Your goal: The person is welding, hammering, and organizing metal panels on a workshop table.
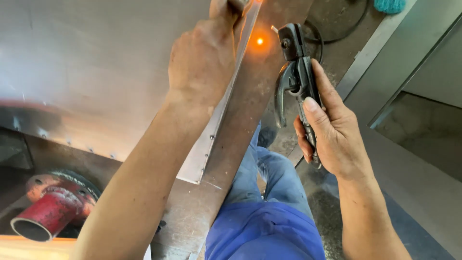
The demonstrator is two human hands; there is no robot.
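My right hand point(332, 130) grips a black welding electrode holder point(296, 72) with a lever, its head pointing up and left. Just left of that head glows an orange hot spot point(260, 41) on a rusty brown steel bar point(245, 110). My left hand point(204, 60) is closed around something at the top edge of the view, what it is I cannot tell, and it rests against the edge of a large shiny metal sheet point(96, 62). A row of small weld dots runs along the sheet's edge beside the bar.
A red flanged pipe piece point(50, 209) lies at lower left under the sheet. My blue trousers point(264, 226) fill the lower middle. A grey metal frame point(385, 62) and dark floor with a black cable point(337, 29) are at right.
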